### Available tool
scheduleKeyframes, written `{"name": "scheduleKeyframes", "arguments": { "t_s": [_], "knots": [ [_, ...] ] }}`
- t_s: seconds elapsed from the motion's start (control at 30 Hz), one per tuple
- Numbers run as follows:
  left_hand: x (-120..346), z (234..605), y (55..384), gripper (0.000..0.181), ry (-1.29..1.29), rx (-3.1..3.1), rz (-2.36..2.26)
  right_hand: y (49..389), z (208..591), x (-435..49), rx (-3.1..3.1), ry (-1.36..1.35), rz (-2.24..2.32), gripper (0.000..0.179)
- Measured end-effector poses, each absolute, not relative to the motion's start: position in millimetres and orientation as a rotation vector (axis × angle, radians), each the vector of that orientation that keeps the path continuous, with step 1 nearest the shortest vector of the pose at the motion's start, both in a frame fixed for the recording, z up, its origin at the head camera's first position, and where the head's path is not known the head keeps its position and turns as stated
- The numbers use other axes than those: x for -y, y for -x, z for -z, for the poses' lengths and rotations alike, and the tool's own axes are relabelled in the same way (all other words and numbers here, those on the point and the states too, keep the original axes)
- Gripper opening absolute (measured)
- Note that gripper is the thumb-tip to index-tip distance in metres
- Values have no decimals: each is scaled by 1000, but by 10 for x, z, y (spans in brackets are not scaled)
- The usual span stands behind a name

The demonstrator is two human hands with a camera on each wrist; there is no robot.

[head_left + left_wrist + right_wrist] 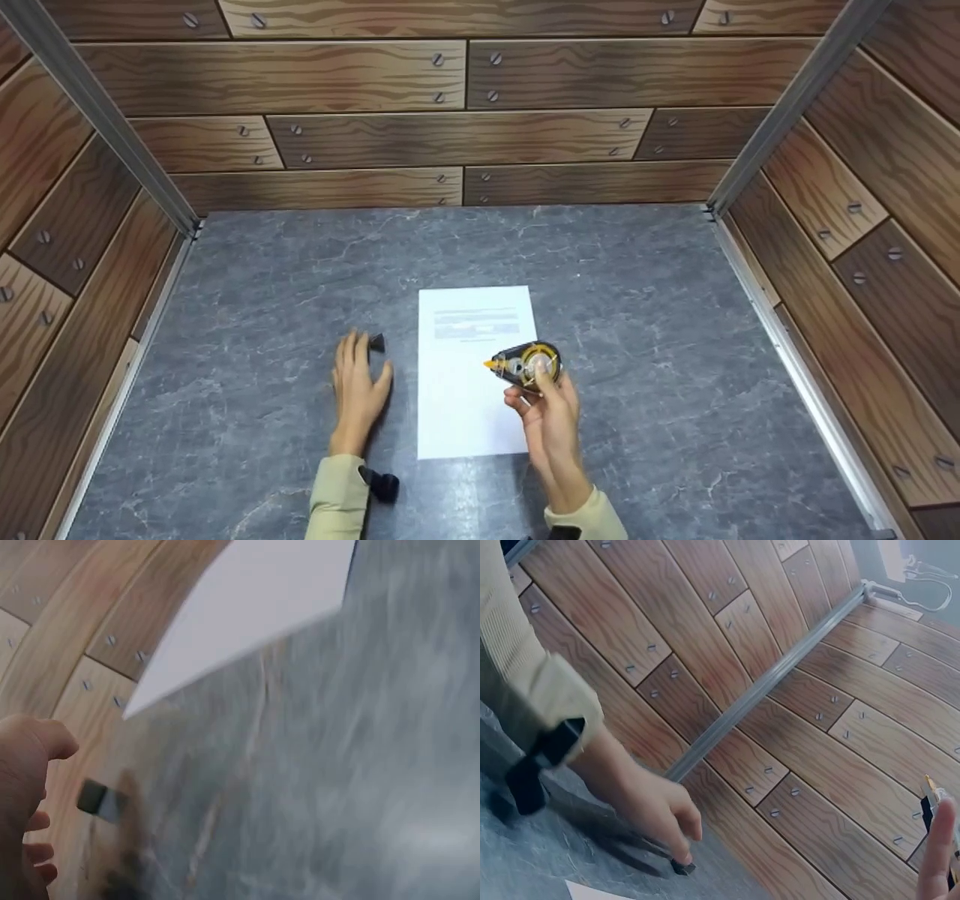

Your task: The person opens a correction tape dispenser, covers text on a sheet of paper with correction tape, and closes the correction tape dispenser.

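A correction tape dispenser (514, 366) with a clear and black body, a yellow wheel and an orange tip is in my right hand (553, 427). The thumb presses on its face, and the tip points left above the white printed sheet (465, 397). To the left of the sheet, my left hand (358, 390) is low over the table with fingers extended. Beside its index fingertip lies a small black cap (377, 343). In the left wrist view a gap shows between the cap (92, 796) and the hand (19, 780). Only part of the dispenser (928, 814) shows in the right wrist view.
The grey marbled tabletop (645, 300) is enclosed by wood-patterned panels (465, 75) at the back and both sides. Metal rails (795, 405) run along the side edges. A black wrist mount (382, 484) sticks out from the left sleeve (337, 495).
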State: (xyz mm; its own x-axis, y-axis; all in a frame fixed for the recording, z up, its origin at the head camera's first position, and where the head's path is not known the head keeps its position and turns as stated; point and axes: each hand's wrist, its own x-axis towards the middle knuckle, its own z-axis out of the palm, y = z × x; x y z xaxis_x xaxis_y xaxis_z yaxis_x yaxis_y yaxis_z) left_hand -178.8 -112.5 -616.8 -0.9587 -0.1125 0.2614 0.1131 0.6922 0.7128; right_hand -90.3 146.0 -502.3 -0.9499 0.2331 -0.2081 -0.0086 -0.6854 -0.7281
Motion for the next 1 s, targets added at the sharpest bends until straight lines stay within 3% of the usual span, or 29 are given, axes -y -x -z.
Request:
{"name": "scheduleKeyframes", "arguments": {
  "t_s": [0.2,0.53,0.8,1.0],
  "knots": [
    [1197,6313,1870,59,68,2558,1156,760,4979,-1432,1138,456,-2783,27],
    [1205,6346,1930,34,108,2473,1115,575,4959,-1390,1035,541,-2826,36],
    [1168,6288,1980,48,104,2536,1034,487,4992,-1382,963,612,-2869,32],
    [1153,6341,2022,39,160,2477,1018,488,5006,-1383,957,628,-2867,31]
  ]
}}
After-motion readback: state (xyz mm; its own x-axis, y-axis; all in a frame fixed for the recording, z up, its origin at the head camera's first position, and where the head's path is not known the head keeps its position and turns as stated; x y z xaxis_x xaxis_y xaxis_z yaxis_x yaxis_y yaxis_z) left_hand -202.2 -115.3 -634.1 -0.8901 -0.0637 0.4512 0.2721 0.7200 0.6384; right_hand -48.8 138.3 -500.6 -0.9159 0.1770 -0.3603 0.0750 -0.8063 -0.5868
